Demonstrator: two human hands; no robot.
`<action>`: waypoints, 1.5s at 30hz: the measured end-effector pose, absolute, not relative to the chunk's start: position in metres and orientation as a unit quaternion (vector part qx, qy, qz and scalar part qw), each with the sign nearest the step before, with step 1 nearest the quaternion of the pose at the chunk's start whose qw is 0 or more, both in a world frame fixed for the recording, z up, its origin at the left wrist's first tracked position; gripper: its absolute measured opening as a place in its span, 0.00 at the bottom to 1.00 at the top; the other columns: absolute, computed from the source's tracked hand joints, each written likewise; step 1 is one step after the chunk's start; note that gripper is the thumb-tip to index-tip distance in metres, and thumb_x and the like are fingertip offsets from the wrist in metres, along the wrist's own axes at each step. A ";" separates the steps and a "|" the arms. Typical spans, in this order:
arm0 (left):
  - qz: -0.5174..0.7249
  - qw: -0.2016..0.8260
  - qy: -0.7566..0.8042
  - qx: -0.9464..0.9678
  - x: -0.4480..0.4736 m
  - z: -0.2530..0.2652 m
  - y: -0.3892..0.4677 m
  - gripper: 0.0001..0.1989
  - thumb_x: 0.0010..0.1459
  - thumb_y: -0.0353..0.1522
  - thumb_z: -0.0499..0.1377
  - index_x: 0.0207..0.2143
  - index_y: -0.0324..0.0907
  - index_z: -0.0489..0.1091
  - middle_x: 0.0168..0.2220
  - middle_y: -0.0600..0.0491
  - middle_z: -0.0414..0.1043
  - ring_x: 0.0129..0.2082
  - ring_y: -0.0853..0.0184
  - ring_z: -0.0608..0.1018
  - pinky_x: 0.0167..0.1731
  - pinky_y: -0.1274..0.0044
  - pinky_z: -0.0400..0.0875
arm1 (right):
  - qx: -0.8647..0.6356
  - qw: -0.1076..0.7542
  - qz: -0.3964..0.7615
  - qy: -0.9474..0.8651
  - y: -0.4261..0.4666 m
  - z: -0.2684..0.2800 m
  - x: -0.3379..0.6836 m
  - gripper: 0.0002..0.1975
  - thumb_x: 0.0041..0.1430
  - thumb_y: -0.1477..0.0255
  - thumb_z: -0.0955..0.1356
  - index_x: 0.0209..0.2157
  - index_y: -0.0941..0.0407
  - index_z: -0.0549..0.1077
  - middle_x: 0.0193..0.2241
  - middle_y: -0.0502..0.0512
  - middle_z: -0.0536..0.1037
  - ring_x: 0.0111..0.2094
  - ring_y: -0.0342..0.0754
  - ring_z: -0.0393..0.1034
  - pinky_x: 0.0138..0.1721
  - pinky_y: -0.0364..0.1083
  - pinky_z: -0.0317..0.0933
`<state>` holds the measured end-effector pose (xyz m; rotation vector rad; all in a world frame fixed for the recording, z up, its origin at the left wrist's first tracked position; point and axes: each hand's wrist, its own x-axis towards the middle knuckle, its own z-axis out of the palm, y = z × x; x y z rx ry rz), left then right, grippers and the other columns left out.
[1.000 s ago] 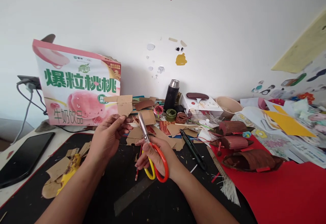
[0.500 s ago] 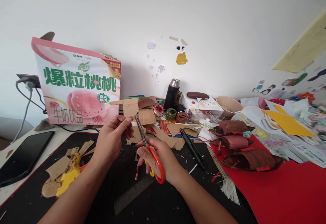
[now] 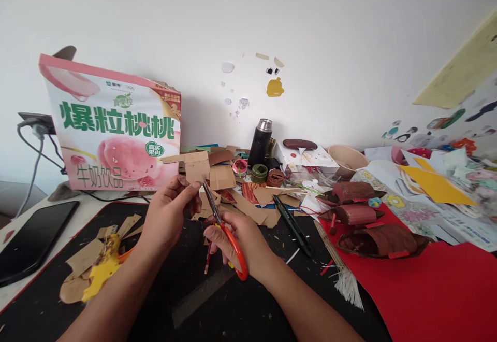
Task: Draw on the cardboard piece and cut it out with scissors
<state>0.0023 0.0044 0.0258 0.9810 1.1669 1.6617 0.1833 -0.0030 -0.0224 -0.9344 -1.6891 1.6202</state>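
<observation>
My left hand (image 3: 169, 210) is closed, thumb and fingers pinching a piece of brown cardboard (image 3: 197, 167) with a narrow strip sticking out to the left. Orange-handled scissors (image 3: 214, 210) are gripped in my right hand (image 3: 244, 238), the blades pointing up and away, nearly together. Their tips are by the lower right edge of the cardboard, close to my left fingertips. Whether they touch it I cannot tell. A thin red stick (image 3: 207, 259) shows below the right hand. Behind the hands lie loose cardboard scraps (image 3: 248, 208).
A hot glue gun (image 3: 101, 267), yellow, sits on scraps at left beside a phone (image 3: 37, 238). A dark green utility knife (image 3: 293, 225) lies right of my hands. A black flask (image 3: 260, 142) stands near the wall. Brown model boats (image 3: 384, 243) rest on red card (image 3: 438, 290).
The view has shifted slightly. The scissors' tips have moved a little left and down along the cardboard's edge. Both hands keep their holds.
</observation>
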 end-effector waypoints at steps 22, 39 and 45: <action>0.674 0.476 0.447 0.345 0.014 0.024 0.002 0.18 0.46 0.36 0.77 0.26 0.44 0.70 0.20 0.60 0.71 0.18 0.72 0.71 0.19 0.80 0.66 | -0.363 0.329 0.585 -0.646 -0.003 -0.011 0.186 0.33 0.64 0.39 0.74 0.50 0.55 0.81 0.26 0.51 0.78 0.18 0.44 0.68 0.21 0.42 0.61; 0.671 0.483 0.442 0.347 0.017 0.026 0.001 0.20 0.43 0.36 0.79 0.25 0.43 0.70 0.19 0.59 0.73 0.16 0.72 0.71 0.19 0.81 0.66 | -0.370 0.322 0.558 -0.670 -0.003 -0.008 0.187 0.35 0.65 0.35 0.71 0.47 0.55 0.80 0.26 0.51 0.78 0.19 0.44 0.69 0.23 0.42 0.62; 0.670 0.480 0.447 0.348 0.017 0.025 0.001 0.20 0.43 0.37 0.79 0.25 0.43 0.70 0.18 0.59 0.72 0.17 0.72 0.71 0.19 0.81 0.66 | -0.372 0.315 0.551 -0.677 -0.002 -0.010 0.186 0.37 0.66 0.35 0.70 0.49 0.56 0.80 0.26 0.51 0.79 0.19 0.44 0.69 0.23 0.43 0.61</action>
